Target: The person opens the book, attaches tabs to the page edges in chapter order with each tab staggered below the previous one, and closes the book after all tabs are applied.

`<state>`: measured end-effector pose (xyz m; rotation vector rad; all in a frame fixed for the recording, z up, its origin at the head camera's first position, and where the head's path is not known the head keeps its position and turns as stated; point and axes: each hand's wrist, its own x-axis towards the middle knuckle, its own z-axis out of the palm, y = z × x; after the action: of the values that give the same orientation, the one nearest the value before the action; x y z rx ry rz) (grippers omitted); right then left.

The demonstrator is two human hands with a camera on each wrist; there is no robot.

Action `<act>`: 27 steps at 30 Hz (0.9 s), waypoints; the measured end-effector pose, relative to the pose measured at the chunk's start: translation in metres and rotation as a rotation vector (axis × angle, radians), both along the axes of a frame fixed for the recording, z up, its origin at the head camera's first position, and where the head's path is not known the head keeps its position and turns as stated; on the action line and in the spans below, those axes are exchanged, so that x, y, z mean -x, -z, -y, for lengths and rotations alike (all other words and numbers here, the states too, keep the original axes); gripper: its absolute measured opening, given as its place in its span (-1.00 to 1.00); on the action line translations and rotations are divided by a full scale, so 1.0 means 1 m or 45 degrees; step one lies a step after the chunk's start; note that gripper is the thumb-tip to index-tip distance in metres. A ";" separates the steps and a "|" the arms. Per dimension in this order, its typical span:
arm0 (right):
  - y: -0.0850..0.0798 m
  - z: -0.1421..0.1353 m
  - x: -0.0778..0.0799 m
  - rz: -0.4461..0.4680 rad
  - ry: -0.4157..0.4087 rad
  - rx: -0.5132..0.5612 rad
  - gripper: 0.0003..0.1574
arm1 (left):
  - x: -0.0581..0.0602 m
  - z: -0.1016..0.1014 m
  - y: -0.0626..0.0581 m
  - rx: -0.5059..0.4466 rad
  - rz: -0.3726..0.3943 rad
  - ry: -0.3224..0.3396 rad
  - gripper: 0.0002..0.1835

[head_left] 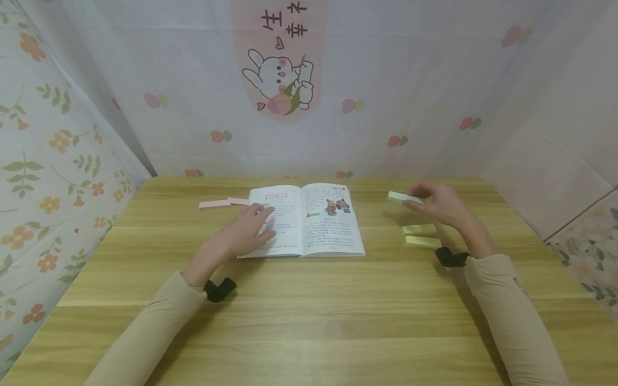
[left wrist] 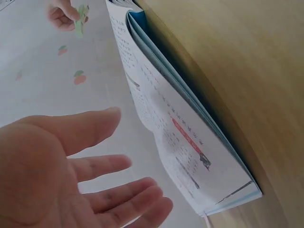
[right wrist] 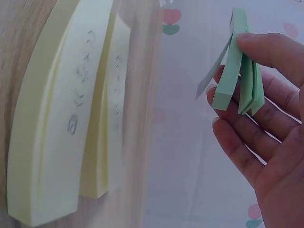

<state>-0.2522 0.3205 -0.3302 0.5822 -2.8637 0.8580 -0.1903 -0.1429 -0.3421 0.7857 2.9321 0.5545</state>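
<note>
An open book (head_left: 333,236) with printed text and a small coloured picture lies on the table. My left hand (head_left: 248,230) is over its left page, fingers extended and spread, nothing in them; the left wrist view shows the palm side-on beside the pages. Right of the book, my right hand (head_left: 439,203) pinches a green sticky-note pad (right wrist: 228,76) between thumb and fingers above the table. Several of its strips fan apart at the lower end. Below that hand lie two pale yellow sticky-note pads (head_left: 419,230), with faint marks on their faces in the right wrist view.
Two pink sticky-note strips (head_left: 214,204) lie end to end left of the book, one reaching its edge. The wooden table (head_left: 309,321) runs back to a patterned curtain (head_left: 183,107). More printed cloth (head_left: 48,161) hangs along the left side.
</note>
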 end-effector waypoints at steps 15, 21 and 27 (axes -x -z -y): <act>-0.010 0.016 -0.004 -0.074 -0.071 0.038 -0.61 | 0.003 -0.011 -0.009 -0.225 -0.069 -0.044 -0.40; -0.017 0.025 -0.008 -0.126 -0.102 0.038 -0.67 | 0.002 -0.013 -0.011 -0.280 -0.095 -0.059 -0.43; -0.025 0.039 -0.015 -0.185 -0.189 0.062 -0.73 | 0.003 -0.015 -0.010 -0.329 -0.104 -0.066 -0.46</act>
<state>-0.2376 0.2813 -0.3053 0.8235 -2.6891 0.8640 -0.1929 -0.1280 -0.3318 0.7724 3.0002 0.9424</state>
